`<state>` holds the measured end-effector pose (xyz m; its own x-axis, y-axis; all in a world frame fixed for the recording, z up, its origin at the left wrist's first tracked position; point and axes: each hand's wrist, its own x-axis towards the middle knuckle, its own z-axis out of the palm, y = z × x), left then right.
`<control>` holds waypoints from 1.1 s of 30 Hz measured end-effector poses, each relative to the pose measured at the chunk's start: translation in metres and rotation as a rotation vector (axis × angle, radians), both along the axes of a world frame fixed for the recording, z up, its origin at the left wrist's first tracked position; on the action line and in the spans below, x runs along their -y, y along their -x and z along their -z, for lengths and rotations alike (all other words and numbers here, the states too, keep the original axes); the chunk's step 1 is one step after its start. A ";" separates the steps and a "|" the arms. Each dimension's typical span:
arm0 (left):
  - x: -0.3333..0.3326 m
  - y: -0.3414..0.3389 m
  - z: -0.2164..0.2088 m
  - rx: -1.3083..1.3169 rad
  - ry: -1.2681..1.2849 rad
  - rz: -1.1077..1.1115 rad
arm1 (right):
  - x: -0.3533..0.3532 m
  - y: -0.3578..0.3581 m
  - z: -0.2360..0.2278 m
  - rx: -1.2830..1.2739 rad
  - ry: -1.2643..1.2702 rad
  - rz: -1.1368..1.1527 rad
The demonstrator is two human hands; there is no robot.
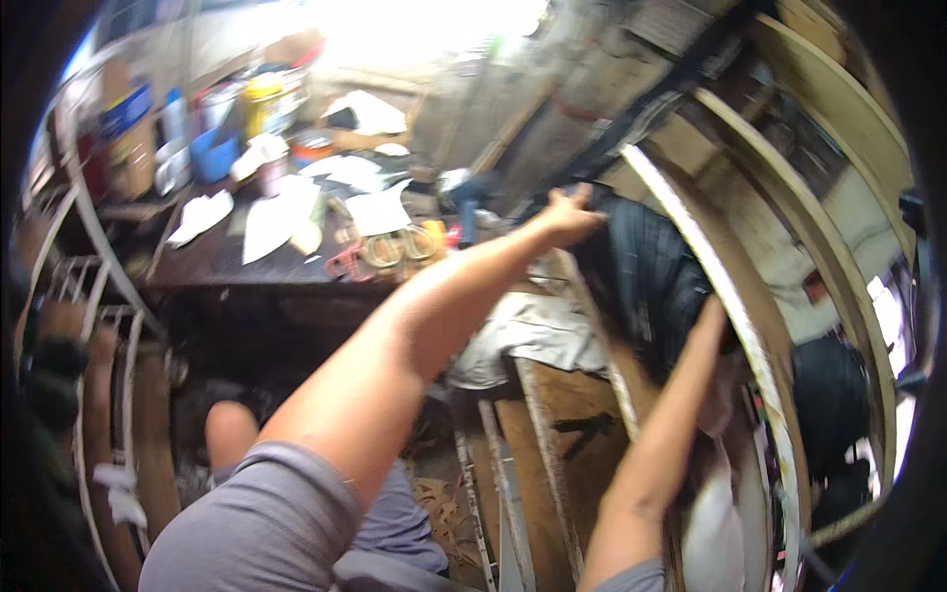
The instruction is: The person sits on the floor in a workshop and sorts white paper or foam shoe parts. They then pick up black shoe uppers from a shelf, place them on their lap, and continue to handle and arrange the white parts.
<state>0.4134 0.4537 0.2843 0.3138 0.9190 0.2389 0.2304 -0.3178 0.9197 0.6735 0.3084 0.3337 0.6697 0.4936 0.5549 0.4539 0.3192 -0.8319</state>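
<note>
My left arm stretches across the view toward a black, shiny, folded piece of material [646,271] lying among the slats of a rack at the right. At its upper left edge is my left hand [572,217], blurred, with a couple of fingers apart; it appears to touch the material without a visible grip. My right hand [718,311] reaches to the lower right side of the same material. Its fingers are hidden behind the material and a pale rack bar [700,232].
A dark worktable [212,259] at the left carries papers, several scissors [395,247], a blue container [213,156] and a yellow tub [264,99]. Curved rack bars rise at the right. A greyish cloth [538,331] drapes over slats below my hands. A metal frame [89,227] stands far left.
</note>
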 end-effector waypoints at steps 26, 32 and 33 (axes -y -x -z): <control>0.660 0.437 0.337 0.039 0.431 -1.327 | 0.254 0.305 0.297 0.608 0.897 -1.064; 0.576 0.425 0.325 -0.168 0.168 -1.221 | 0.233 0.350 0.284 1.109 0.719 -0.983; 0.559 0.422 0.320 -0.183 0.123 -1.235 | 0.232 0.359 0.287 1.161 0.691 -0.954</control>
<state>-0.0085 -0.1052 -0.0354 -0.7519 0.6357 0.1748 0.4400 0.2864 0.8511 0.3142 0.0768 0.0469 -0.5891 0.8076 0.0256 0.7648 0.5675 -0.3049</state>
